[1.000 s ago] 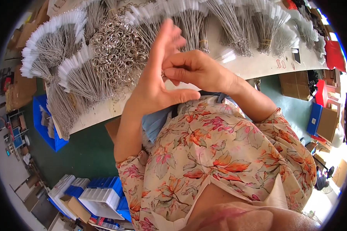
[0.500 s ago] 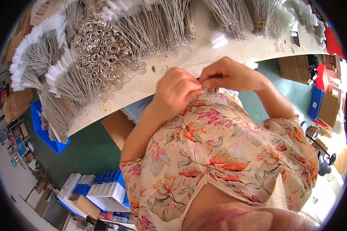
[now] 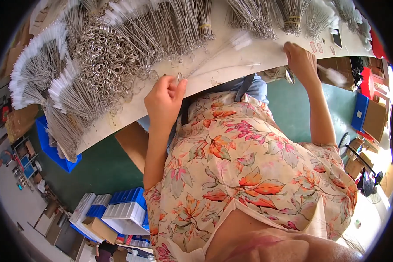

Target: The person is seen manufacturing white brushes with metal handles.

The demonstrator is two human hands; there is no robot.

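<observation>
Green floor (image 3: pixel 96 168), pale worktable (image 3: pixel 231 65), blue bins (image 3: pixel 126 201), perhaps fan (image 3: pixel 369 185).

shirt (image 3: pixel 249 166): cream, orange-pink floral | rings (image 3: pixel 102 56): silver | crate (image 3: pixel 52 148): blue | floor (image 3: pixel 96 170): green

my left hand (image 3: pixel 163 102) curls over a small metal ring (image 3: pixel 179 77), so most of the ring stays hidden behind my fingers (image 3: pixel 179 87). my right hand (image 3: pixel 302 63) shows only its back; what it pinches i cannot tell, and the white brush tip (image 3: pixel 336 76) beside it is blurred. the wire bundles (image 3: pixel 257 15) are cut off at the top edge. my blouse (image 3: pixel 249 166) hides the near rim of the tabletop (image 3: pixel 231 65).
</observation>
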